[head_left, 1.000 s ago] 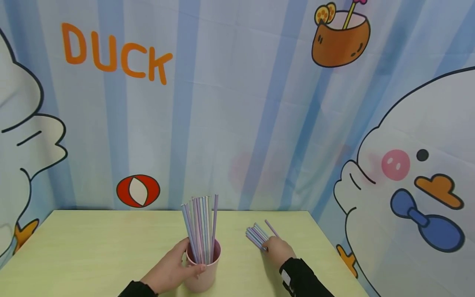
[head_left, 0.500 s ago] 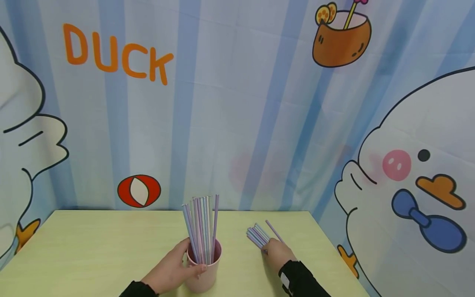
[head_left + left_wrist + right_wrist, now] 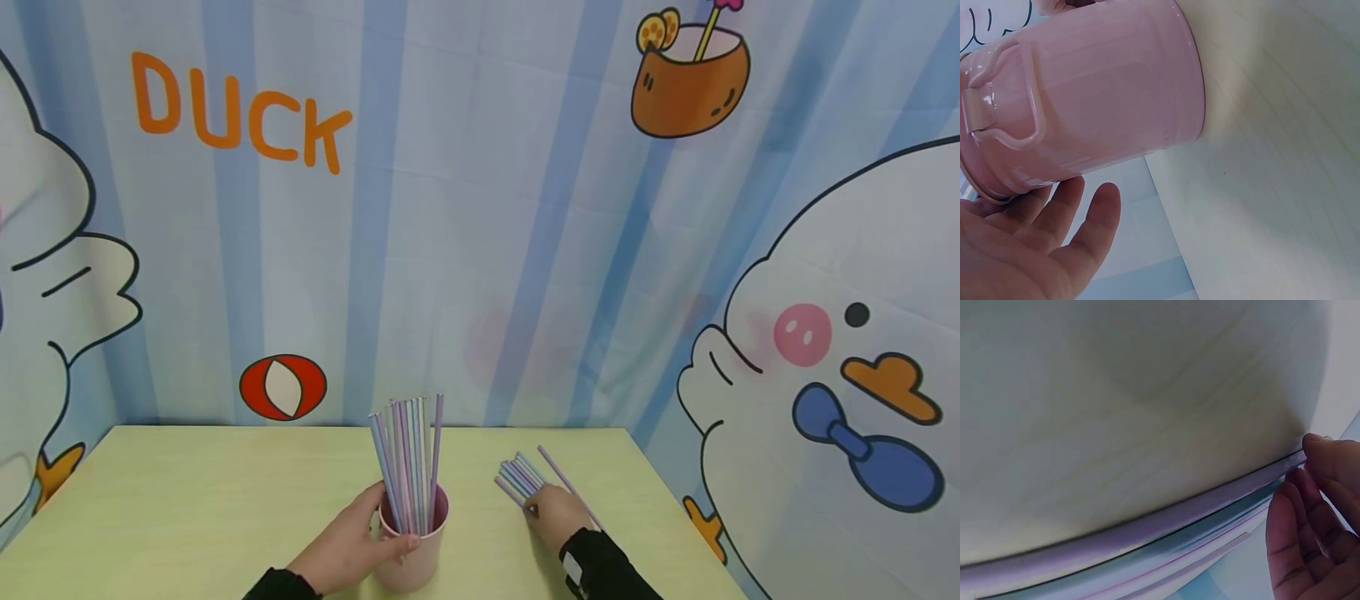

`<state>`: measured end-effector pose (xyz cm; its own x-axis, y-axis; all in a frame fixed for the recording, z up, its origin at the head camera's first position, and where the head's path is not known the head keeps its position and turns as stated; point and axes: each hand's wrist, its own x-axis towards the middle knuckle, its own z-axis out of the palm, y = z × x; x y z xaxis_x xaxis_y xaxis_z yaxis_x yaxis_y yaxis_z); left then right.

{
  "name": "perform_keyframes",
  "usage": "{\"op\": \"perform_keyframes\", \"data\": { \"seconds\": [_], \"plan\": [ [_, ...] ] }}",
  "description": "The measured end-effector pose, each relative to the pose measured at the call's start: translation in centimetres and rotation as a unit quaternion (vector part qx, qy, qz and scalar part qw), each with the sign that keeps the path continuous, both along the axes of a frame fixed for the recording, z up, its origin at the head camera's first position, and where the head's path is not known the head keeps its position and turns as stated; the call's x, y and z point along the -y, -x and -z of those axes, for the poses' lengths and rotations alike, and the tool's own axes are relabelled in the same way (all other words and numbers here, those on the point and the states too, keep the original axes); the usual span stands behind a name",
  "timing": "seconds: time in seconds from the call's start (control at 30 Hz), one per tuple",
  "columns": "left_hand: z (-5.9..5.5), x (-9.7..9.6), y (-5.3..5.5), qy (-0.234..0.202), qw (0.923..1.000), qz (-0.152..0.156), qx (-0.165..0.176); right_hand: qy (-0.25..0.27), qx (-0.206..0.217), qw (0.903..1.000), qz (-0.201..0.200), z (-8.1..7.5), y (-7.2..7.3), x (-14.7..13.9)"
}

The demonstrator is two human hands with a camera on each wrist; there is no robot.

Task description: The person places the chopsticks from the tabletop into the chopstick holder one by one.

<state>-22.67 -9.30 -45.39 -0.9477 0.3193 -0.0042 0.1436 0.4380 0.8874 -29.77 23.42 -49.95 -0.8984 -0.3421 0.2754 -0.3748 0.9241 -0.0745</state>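
My left hand [image 3: 345, 533] grips a small pink bucket [image 3: 411, 571] by its rim, thumb in front and fingers round the far left side. Many pastel drinking straws [image 3: 405, 467] stand upright and slightly fanned in it. To the right, a loose row of straws [image 3: 520, 473] lies on the table under my right hand [image 3: 561, 517]. In the right wrist view, thumb and fingertips pinch the end of a purple straw [image 3: 1147, 528] at the row's edge. A bluish straw lies right beside it. The left wrist view shows the bucket's side loop handle [image 3: 1032, 94].
A lone purple straw [image 3: 558, 471] lies apart, to the right of the row. The pale wooden table [image 3: 225, 500] ends at a blue striped curtain [image 3: 457, 250] behind, printed with ducks and lettering. More printed curtain hangs along the right side.
My right hand has shifted slightly left, drawing one straw a little away from the row's left edge. More of the lone straw shows. The left hand and bucket stay in place.
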Motion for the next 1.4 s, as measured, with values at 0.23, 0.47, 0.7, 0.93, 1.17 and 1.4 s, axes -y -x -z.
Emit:
{"op": "perform_keyframes", "data": {
  "seconds": [0.23,0.47,0.7,0.93,1.17,1.4],
  "plan": [
    [0.0,-0.1,0.1,0.004,0.9999,-0.005,0.008,0.019,0.039,0.9990,0.003,0.0,-0.4,0.6],
    [0.0,0.0,0.1,0.005,1.0000,-0.004,0.004,0.029,0.069,0.9970,-0.020,-0.2,-0.5,1.4],
    [0.1,0.0,0.0,0.006,1.0000,-0.002,0.002,0.042,0.086,0.9951,-0.022,-0.8,-0.7,2.5],
    [-0.1,0.0,0.0,0.001,1.0000,-0.005,0.003,0.096,0.090,0.9904,-0.043,-3.9,-1.1,3.7],
    [-0.2,0.0,0.0,0.000,1.0000,-0.006,0.006,0.194,0.084,0.9755,-0.061,-7.1,-0.9,5.1],
    [-0.1,0.1,-0.1,-0.001,1.0000,-0.001,0.005,0.302,0.064,0.9498,-0.047,-9.9,-0.5,6.5]
  ]
}}
